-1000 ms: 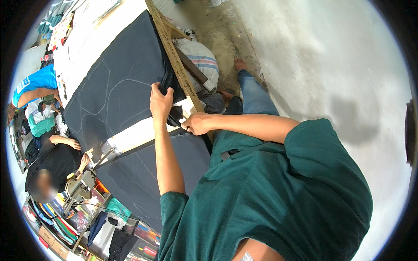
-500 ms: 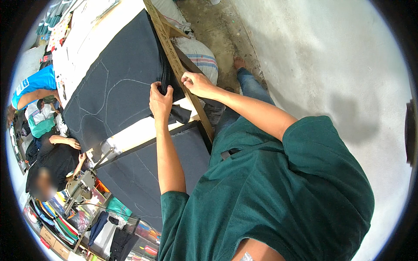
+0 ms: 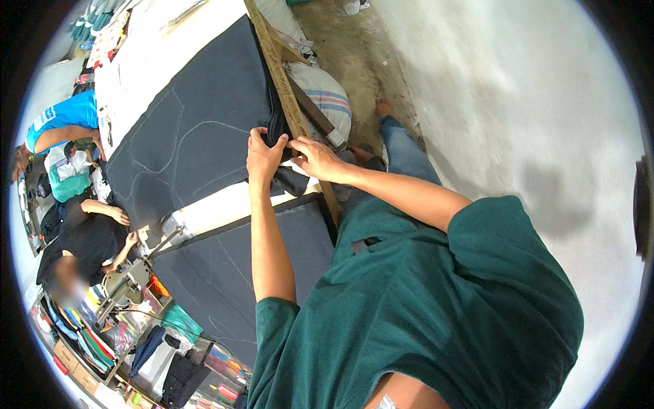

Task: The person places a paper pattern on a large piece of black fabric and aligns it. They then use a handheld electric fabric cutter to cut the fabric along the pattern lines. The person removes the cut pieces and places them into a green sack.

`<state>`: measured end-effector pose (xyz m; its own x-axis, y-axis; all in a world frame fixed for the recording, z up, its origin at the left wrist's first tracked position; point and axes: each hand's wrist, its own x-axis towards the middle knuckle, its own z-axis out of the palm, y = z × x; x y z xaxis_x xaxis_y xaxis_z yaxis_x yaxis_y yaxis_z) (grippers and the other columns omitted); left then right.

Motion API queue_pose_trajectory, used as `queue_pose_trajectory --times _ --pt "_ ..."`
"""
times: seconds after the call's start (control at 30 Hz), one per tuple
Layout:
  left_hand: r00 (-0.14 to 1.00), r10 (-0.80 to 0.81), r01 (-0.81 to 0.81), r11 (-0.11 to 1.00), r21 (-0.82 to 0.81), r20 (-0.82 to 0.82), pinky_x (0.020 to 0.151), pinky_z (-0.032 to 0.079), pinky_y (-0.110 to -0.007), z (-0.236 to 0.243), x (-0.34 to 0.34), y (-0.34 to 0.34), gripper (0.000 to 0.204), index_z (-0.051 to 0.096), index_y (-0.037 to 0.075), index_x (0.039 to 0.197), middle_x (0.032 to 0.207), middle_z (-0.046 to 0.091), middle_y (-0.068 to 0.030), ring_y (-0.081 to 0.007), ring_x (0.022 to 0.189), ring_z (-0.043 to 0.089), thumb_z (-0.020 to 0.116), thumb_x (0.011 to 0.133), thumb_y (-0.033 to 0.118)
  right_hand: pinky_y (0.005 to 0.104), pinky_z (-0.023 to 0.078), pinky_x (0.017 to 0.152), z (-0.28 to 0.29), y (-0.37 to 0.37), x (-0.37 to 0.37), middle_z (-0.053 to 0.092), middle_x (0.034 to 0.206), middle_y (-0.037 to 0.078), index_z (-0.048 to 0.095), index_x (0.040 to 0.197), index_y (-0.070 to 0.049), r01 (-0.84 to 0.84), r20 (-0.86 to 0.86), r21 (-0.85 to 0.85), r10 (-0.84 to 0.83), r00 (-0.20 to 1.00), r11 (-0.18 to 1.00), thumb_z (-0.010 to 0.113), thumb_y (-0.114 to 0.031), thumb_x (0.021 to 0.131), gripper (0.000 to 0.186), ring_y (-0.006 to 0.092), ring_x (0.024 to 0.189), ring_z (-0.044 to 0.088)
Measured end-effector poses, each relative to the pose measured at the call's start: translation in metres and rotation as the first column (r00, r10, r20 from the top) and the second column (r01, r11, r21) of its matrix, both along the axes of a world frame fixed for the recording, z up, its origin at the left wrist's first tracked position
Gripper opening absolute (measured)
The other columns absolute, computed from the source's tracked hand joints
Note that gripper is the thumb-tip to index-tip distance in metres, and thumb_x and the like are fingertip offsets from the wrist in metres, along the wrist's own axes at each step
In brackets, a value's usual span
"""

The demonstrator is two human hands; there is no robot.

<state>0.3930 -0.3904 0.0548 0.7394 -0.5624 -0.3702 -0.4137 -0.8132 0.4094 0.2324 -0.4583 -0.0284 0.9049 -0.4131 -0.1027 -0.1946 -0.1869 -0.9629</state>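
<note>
Where the wooden edge of the table (image 3: 289,102) runs past the person, the left hand (image 3: 263,157) grips the corner of a dark cloth (image 3: 204,146) in layers, thumb and fingers held narrow. Just beside it, the right hand (image 3: 319,161) is bent at that edge; its fingertips are hidden, so I can't tell whether they hold anything. Chalk lines (image 3: 204,123) grow faint toward the cloth's far edge. Another dark piece (image 3: 218,262) is partly covered by the left forearm (image 3: 270,238) and green shirt (image 3: 409,293).
</note>
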Motion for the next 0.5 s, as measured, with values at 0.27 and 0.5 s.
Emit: queue_pose_trajectory --times 0.27,0.5 --pt "0.989 0.002 -0.022 0.990 -0.136 -0.150 0.111 0.054 -0.050 -0.006 0.018 0.017 0.063 0.061 -0.004 0.145 0.138 0.071 -0.0324 -0.0468 0.132 0.069 0.078 0.098 0.035 0.0511 0.058 0.101 0.011 0.009 -0.018 0.059 0.129 0.017 0.039 0.172 -0.023 -0.151 -0.070 -0.082 0.146 0.987 0.985 0.063 -0.014 0.108 0.069 0.0395 0.114 0.068" --pt "0.998 -0.013 0.010 0.999 -0.051 -0.063 0.109 0.055 -0.050 -0.009 0.016 0.011 0.080 0.062 -0.001 0.147 0.144 0.069 -0.0321 -0.0463 0.131 0.070 0.083 0.093 0.054 0.0534 0.058 0.103 0.011 0.010 -0.017 0.059 0.133 0.023 0.045 0.167 -0.013 -0.134 -0.046 -0.164 0.128 0.991 0.977 0.062 -0.010 0.106 0.064 0.0448 0.120 0.068"
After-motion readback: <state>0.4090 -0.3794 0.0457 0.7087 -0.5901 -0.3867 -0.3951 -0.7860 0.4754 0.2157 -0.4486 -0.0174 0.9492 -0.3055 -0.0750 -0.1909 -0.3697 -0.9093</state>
